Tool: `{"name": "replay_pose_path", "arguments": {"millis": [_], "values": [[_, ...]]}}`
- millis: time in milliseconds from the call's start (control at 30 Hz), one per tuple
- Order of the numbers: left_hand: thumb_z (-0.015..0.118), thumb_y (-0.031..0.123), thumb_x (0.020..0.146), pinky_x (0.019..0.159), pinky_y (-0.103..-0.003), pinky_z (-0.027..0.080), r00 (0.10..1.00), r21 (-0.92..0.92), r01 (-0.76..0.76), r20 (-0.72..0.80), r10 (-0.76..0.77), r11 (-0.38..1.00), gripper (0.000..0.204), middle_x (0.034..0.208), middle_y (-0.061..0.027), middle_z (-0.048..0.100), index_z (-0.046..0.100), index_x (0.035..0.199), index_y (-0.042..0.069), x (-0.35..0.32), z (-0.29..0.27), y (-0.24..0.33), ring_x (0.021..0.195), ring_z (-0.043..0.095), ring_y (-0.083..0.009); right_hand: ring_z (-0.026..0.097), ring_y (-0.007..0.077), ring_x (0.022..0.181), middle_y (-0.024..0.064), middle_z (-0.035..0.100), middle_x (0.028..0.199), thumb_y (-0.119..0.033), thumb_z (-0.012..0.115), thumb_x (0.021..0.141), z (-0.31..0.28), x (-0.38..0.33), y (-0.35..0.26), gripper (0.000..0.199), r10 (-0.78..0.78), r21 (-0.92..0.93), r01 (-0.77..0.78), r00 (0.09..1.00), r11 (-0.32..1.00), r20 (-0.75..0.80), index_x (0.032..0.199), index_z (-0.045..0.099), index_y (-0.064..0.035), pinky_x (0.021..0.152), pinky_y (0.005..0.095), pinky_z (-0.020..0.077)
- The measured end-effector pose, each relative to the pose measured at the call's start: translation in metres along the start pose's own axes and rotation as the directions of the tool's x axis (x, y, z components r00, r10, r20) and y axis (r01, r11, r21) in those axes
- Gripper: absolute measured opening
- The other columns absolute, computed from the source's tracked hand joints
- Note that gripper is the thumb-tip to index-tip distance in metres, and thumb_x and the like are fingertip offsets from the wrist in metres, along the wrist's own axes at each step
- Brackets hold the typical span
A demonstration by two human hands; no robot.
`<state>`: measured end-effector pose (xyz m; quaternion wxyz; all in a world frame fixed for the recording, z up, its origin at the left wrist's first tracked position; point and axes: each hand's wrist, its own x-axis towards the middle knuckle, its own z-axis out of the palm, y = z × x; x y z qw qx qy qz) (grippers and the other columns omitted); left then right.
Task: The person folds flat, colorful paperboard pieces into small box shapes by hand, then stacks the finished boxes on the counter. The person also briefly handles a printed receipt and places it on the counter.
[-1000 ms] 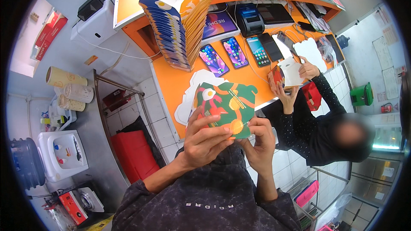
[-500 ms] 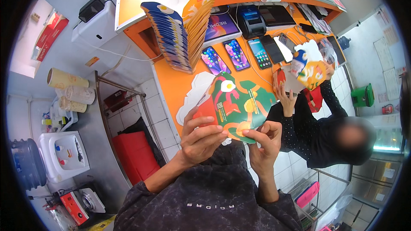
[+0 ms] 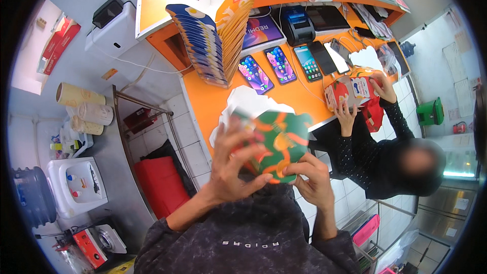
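Note:
In front of my chest I hold a printed cardboard food box (image 3: pixel 284 139), green with orange and red shapes, partly folded and blurred by motion. My right hand (image 3: pixel 313 178) pinches its lower right corner between thumb and fingers. Against its left side lies my left hand (image 3: pixel 231 165), fingers curved over the red part and thumb near the bottom edge; these fingers are smeared. Behind the box, flat white cardboard blanks (image 3: pixel 248 99) lie on the orange counter (image 3: pixel 215 104). A tall nested stack of blue and yellow boxes (image 3: pixel 215 45) stands at the counter's far left.
Several phones (image 3: pixel 280 65) lie along the counter, with a dark card printer or terminal (image 3: pixel 298 24) behind them. To the right a co-worker (image 3: pixel 375 160) handles a red and white box (image 3: pixel 350 89). A metal table (image 3: pixel 119 172) and red bin (image 3: pixel 160 182) are left.
The box in my hands has moved left and folded from a flatter sheet into a more compact shape. My left fingers have spread. The co-worker's yellow and blue box has been lowered and turned.

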<state>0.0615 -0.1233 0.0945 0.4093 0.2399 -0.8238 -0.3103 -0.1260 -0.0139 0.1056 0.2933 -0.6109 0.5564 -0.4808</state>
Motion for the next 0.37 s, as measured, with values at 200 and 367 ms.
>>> {"name": "replay_pose_path", "arguments": {"millis": [200, 367], "values": [[0.081, 0.026, 0.075, 0.068, -0.028, 0.052, 0.455, -0.074, 0.734, 0.792, -0.408, 0.675, 0.047, 0.102, -0.0120, 0.064, 0.062, 0.107, -0.002, 0.023, -0.040, -0.025, 0.094, 0.061, -0.0169, 0.058, 0.0223, 0.069, 0.0067, 0.058, 0.081, -0.019, 0.073, 0.083, -0.011, -0.005, -0.003, 0.019, 0.101, 0.036, -0.130, 0.894, 0.991, 0.437, 0.097, 0.068, -0.0065, 0.060, 0.0327, 0.0462], [0.077, 0.015, 0.082, 0.085, -0.028, 0.050, 0.110, 0.013, 0.855, 0.972, -0.206, 0.518, 0.043, 0.104, -0.0066, 0.068, 0.060, 0.117, -0.002, 0.006, -0.042, -0.055, 0.093, 0.058, -0.0101, 0.059, 0.0239, 0.081, 0.0114, 0.056, 0.090, -0.028, 0.065, 0.091, -0.009, -0.012, -0.005, 0.027, 0.161, 0.080, -0.239, 0.830, 0.968, 0.534, 0.108, 0.066, -0.0073, 0.070, 0.0340, 0.0487]]}}
